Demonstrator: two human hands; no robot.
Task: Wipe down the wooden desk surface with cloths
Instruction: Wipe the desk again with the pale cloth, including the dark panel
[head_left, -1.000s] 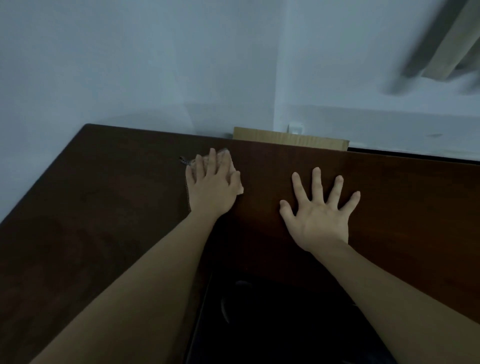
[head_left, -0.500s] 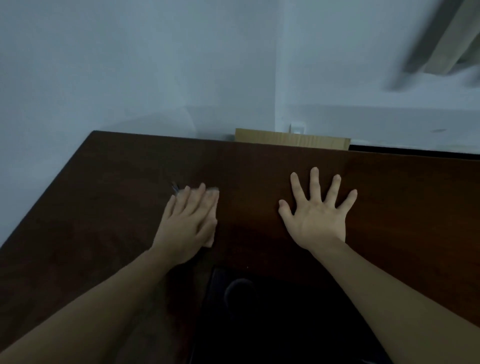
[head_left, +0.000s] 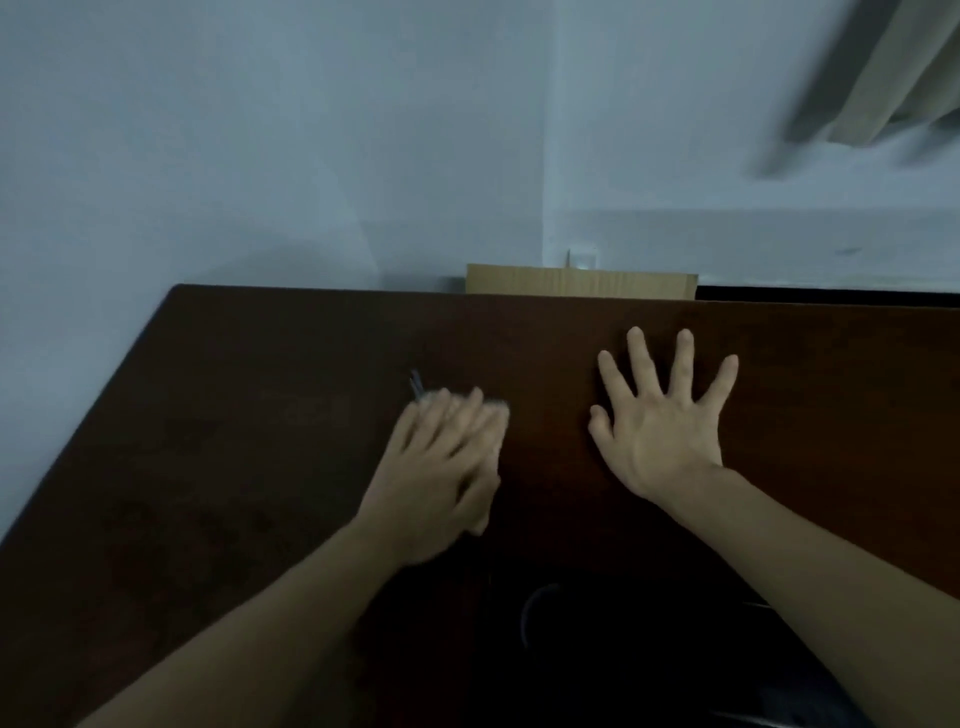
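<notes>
Left hand (head_left: 441, 467), fingers straight, presses a pale cloth (head_left: 496, 415) flat on the dark desk (head_left: 234, 441), mid-surface; hand blurred. Right hand (head_left: 660, 431) lies flat beside it, fingers spread, holding nothing. Tan board (head_left: 582, 280) behind the desk's far edge.

- The counter (head_left: 249, 467) is dark reddish-brown wood, plain, with faint grain.
- The cloth (head_left: 496, 415) under the left hand (head_left: 436, 478) shows pale, whitish, blurred; no pattern can be made out.
- The wall (head_left: 260, 145) is pale blue-grey.
- The board (head_left: 582, 281) behind the counter is light tan.
- The curtain (head_left: 883, 78) is beige.
</notes>
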